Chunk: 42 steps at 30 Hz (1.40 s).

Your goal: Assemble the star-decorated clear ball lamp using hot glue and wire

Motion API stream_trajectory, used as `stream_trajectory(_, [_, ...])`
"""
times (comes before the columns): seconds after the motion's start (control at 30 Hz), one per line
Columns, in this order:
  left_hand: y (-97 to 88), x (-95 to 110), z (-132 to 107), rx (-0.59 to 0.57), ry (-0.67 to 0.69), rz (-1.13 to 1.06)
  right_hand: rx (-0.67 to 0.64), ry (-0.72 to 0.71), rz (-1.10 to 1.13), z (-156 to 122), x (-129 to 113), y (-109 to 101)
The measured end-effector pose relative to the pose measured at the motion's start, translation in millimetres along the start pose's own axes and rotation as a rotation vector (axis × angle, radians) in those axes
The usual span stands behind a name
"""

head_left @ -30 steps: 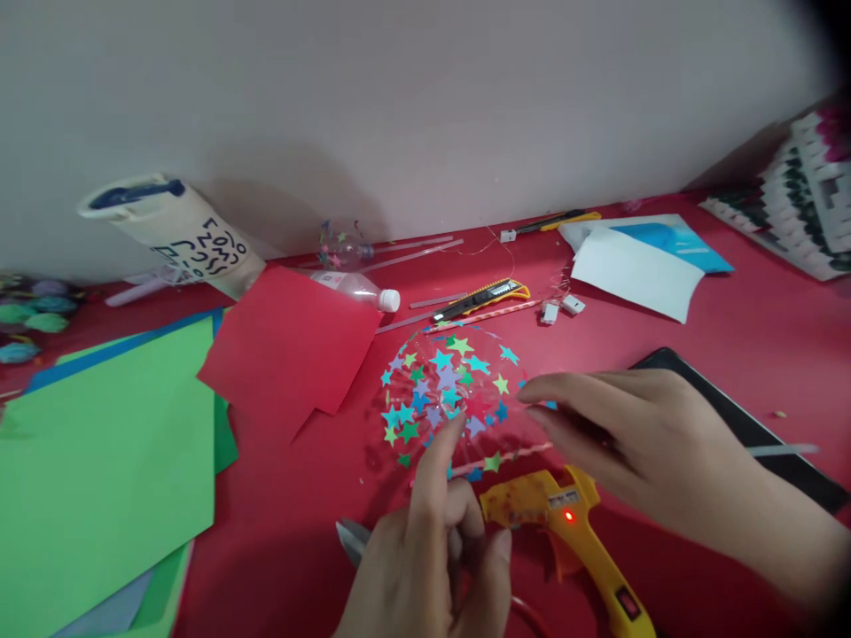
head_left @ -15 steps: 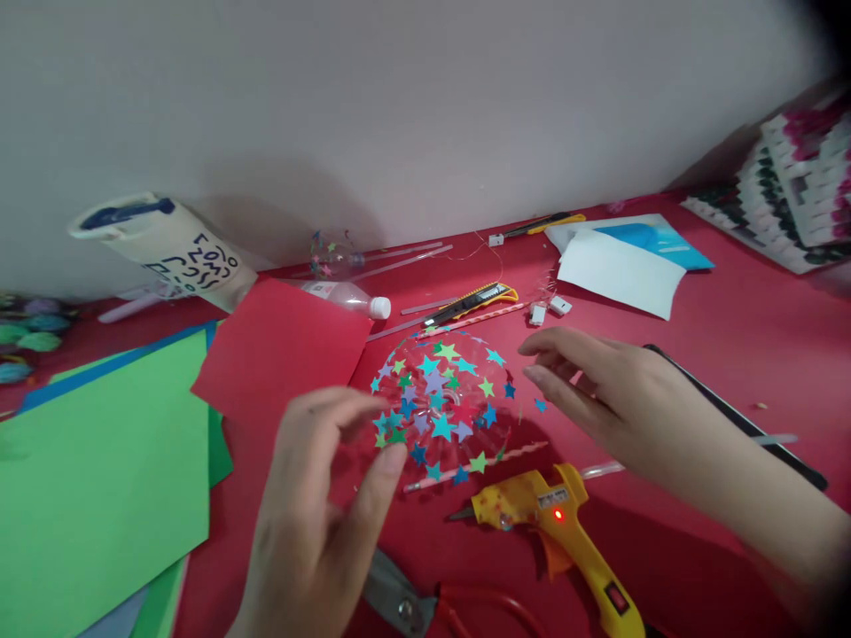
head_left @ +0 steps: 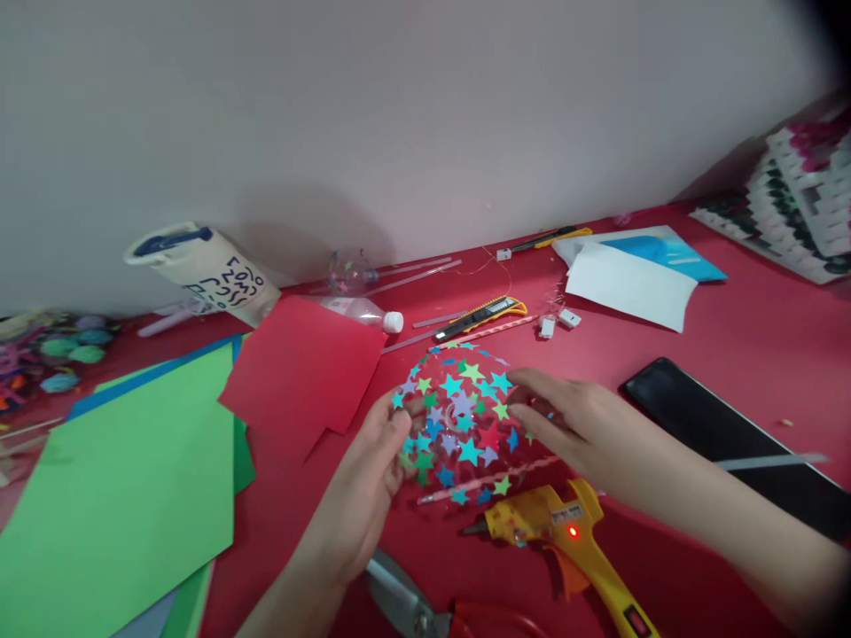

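Observation:
A clear plastic dome [head_left: 458,425] covered with blue, green, lilac and red star stickers sits in front of me on the red table. My left hand [head_left: 378,470] grips its left side, thumb in front and fingers seen partly through the plastic. On the opposite side, my right hand [head_left: 558,412] has its fingers bent around the rim; some fingertips are hidden. A pink striped pencil [head_left: 488,480] lies by the dome's near edge. Just below is a yellow hot glue gun [head_left: 551,518], its red light lit. Red-handled scissors [head_left: 425,611] lie at the bottom edge, partly cut off.
Green and red paper sheets [head_left: 139,470] cover the left. Behind the dome are a utility knife [head_left: 482,319], a plastic bottle [head_left: 363,313] and small white boxes [head_left: 557,322] with wire. A phone [head_left: 731,443] lies right; a pencil pouch [head_left: 219,275] leans against the wall.
Both hands have closed in from either side onto the star-covered dome. The left hand moved up and right to its edge. The view has shifted slightly, showing more of the phone.

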<state>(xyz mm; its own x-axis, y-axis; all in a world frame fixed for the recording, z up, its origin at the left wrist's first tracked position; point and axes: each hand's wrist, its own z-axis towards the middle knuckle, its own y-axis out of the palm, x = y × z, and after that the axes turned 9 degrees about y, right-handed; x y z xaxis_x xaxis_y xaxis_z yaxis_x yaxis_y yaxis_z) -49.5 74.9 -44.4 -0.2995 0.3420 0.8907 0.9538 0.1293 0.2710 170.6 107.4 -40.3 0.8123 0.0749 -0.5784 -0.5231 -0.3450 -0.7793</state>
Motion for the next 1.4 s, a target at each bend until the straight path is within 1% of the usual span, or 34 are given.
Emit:
stream_trajectory(0.1, [2.4, 1.3, -0.1, -0.013, 0.008, -0.050, -0.051, 0.046, 0.073, 0.6, 1.5, -0.9])
stream_trajectory(0.27, [11.1, 4.4, -2.3, 0.000, 0.006, -0.039, -0.067, 0.086, 0.126, 1.7, 4.6, 0.2])
stream_trajectory(0.33, [9.5, 3.3, -1.6, 0.034, 0.012, -0.017, -0.065, 0.084, 0.131, 2.2, 4.8, 1.1])
stream_trajectory(0.43, [0.5, -1.4, 2.2, 0.062, -0.011, 0.019, -0.049, 0.085, 0.143, 3.2, 4.8, 2.0])
stream_trajectory(0.53, [-10.0, -6.7, 7.0, 0.055, -0.033, 0.043, -0.061, 0.105, 0.128, 3.9, 4.2, 2.0])
stream_trajectory(0.63, [-14.5, -9.0, 9.9, 0.030, -0.023, 0.016, -0.068, 0.103, 0.115, 3.8, 3.4, 1.4])
stream_trajectory(0.77, [-12.7, -8.0, 10.7, 0.018, -0.020, -0.024, -0.045, 0.101, 0.180, 3.2, 3.7, 0.5])
stream_trajectory(0.93, [-12.7, -7.5, 10.0, 0.028, -0.038, 0.017, -0.023, 0.097, 0.193, 4.7, 4.4, 0.9])
stream_trajectory(1.0, [-13.5, -7.7, 9.2, 0.016, -0.041, 0.024, -0.021, 0.110, 0.250, 5.5, 4.3, 1.9])
stream_trajectory(1.13, [-12.7, -7.1, 7.8, -0.003, -0.039, 0.036, -0.054, 0.133, 0.375, 6.5, 4.0, 4.4])
stream_trajectory(1.3, [-9.9, -5.4, 7.3, -0.044, -0.031, -0.016, -0.089, 0.138, 0.376, 6.8, 5.0, 6.5])
stream_trajectory(1.4, [-10.1, -5.1, 6.5, -0.036, -0.031, 0.004, -0.093, 0.125, 0.381, 7.3, 7.2, 7.8])
